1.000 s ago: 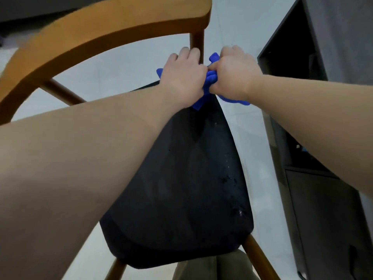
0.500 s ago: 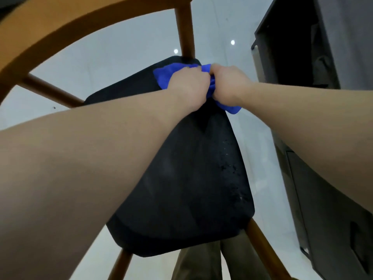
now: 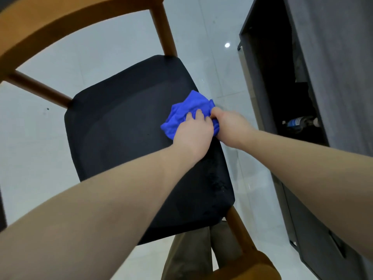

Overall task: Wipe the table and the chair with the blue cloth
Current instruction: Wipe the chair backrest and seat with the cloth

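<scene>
My left hand (image 3: 194,131) lies palm down on the blue cloth (image 3: 187,113), fingers spread a little and bent over the bunched fabric, pressing it onto the black seat (image 3: 125,138) of the chair (image 3: 60,21). My right hand (image 3: 229,126) is closed around the right end of the same cloth, thumb side touching my left fingers, so the two hands sit knuckle to knuckle with the fabric gathered between them. How much cloth my right fingers enclose I cannot tell, since they curl under and hide it.

The cloth is a vivid, saturated blue with a soft, slightly fuzzy weave. It is crumpled rather than folded: creased ridges run across it, a rounded lobe pokes out on the far side beyond my fingertips, and a flatter corner spreads to the left of my left hand. A small strip shows just below my right hand. It rests at the right edge of the seat, about halfway between the far and near ends.

The seat is matte black with rounded corners, and a patch of pale specks shows near its near right corner. The chair's frame is warm orange-brown wood; a curved backrest arcs across the far left, with slim posts running down to the seat. A dark cabinet (image 3: 323,98) stands to the right on the pale tiled floor (image 3: 40,148).
</scene>
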`<control>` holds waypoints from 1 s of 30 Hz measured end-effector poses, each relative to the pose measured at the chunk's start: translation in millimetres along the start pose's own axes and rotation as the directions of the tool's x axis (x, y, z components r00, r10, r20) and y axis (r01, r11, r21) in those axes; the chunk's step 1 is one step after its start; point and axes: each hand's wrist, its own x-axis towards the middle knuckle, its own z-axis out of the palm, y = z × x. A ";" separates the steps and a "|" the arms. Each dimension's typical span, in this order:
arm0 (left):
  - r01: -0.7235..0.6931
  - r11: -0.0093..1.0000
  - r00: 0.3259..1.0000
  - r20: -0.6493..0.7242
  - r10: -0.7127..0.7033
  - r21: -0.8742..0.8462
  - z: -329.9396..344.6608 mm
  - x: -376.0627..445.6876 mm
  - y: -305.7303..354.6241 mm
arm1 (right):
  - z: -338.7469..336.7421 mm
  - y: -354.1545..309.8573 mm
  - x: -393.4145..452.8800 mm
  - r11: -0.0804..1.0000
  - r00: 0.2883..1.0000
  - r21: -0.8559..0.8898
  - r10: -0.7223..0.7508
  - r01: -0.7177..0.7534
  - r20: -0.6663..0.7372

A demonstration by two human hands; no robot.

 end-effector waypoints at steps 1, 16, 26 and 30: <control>-0.001 1.000 1.000 0.008 0.001 -0.016 3.4 -8.0 5.7 | 2.8 3.0 -7.6 1.000 1.000 -0.020 -0.010 0.011 0.010; -0.055 0.985 0.983 0.166 0.083 -0.165 29.7 -97.1 64.8 | 19.1 12.5 -97.0 0.935 0.919 -0.250 -0.150 0.253 0.365; 0.003 0.932 0.949 0.293 0.112 -0.364 37.3 -124.4 75.9 | 20.9 -6.5 -113.9 0.827 0.752 -0.361 -0.107 0.430 0.651; 0.017 0.888 0.895 0.403 0.191 -0.459 40.8 -133.6 79.8 | 31.9 -14.9 -120.8 0.775 0.633 -0.378 -0.037 0.507 0.773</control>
